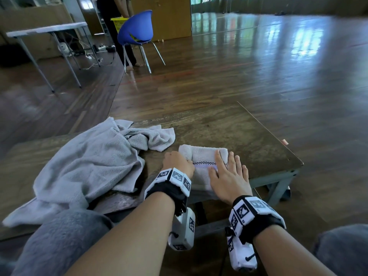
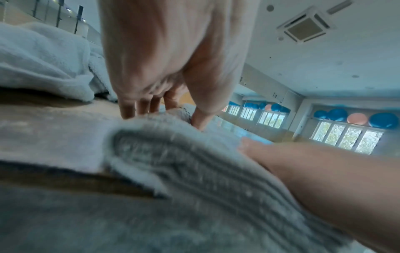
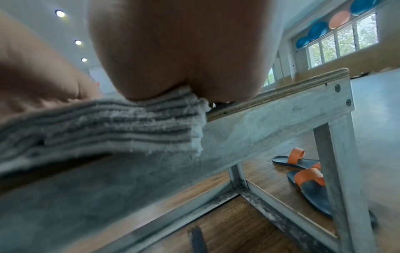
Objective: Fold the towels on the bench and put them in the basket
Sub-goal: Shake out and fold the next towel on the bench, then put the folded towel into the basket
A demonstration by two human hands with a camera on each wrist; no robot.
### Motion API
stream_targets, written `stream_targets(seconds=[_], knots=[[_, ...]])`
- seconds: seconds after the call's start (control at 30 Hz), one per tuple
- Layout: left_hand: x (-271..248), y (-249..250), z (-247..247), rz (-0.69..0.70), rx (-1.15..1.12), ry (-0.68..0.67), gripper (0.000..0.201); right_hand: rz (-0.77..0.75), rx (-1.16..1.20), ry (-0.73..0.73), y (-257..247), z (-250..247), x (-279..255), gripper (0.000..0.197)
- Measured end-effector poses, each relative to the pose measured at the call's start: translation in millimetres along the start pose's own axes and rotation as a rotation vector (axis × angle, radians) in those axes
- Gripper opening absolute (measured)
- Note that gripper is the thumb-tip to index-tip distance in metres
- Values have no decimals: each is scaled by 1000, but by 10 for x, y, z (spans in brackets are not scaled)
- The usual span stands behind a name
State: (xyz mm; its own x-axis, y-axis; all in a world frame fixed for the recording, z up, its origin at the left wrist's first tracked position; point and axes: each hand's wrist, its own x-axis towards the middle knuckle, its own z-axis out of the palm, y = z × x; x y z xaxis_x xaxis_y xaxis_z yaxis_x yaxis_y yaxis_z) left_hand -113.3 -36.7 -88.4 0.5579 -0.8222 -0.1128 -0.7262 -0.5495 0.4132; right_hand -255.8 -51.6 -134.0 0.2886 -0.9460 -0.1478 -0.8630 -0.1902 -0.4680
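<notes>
A small white folded towel (image 1: 201, 154) with a checked stripe lies near the front edge of the wooden bench (image 1: 229, 128). My left hand (image 1: 177, 162) grips its left edge: in the left wrist view the fingers (image 2: 138, 106) curl down beside the folded towel (image 2: 173, 154) with the thumb on top. My right hand (image 1: 229, 172) lies flat on the towel's right half, fingers straight. From the right wrist, the palm (image 3: 173, 51) presses the stacked layers (image 3: 108, 123). A large crumpled grey towel (image 1: 89, 162) sprawls over the bench's left part. A yellow basket (image 1: 118, 21) shows far back.
A blue chair (image 1: 137, 28) stands in front of the basket with a person behind it. A white folding table (image 1: 47, 29) is at the back left. Orange-strapped sandals (image 3: 303, 171) lie on the floor under the bench. My grey-trousered knees flank the arms.
</notes>
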Motion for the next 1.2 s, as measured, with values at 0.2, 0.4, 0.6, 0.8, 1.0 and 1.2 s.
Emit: stream_targets(seconds=[0.2,0.4,0.6,0.8,1.0,1.2], knots=[[-179,222,-564,144,-255,-97,28,38,237,12,-204,-182,-72,71],[-443,158,-1372,249,-518,-5,32,-23,826,80,-745,-563,-279,71],[-844,-511,-2048,169,-767,120,22,-256,945,-6,-1369,-940,-519,60],[-1458,-1358,-2362,38,-954,377,32,-561,690,-60,-2224,-1145,-1087,53],[-1916,-2320,-2539,-101,-1010,524,28,-742,562,-236,-3038,-648,-1541,51],[-2321,-3507,-2292,-368,-1062,565,13,-748,399,-407,-3691,448,-1953,51]])
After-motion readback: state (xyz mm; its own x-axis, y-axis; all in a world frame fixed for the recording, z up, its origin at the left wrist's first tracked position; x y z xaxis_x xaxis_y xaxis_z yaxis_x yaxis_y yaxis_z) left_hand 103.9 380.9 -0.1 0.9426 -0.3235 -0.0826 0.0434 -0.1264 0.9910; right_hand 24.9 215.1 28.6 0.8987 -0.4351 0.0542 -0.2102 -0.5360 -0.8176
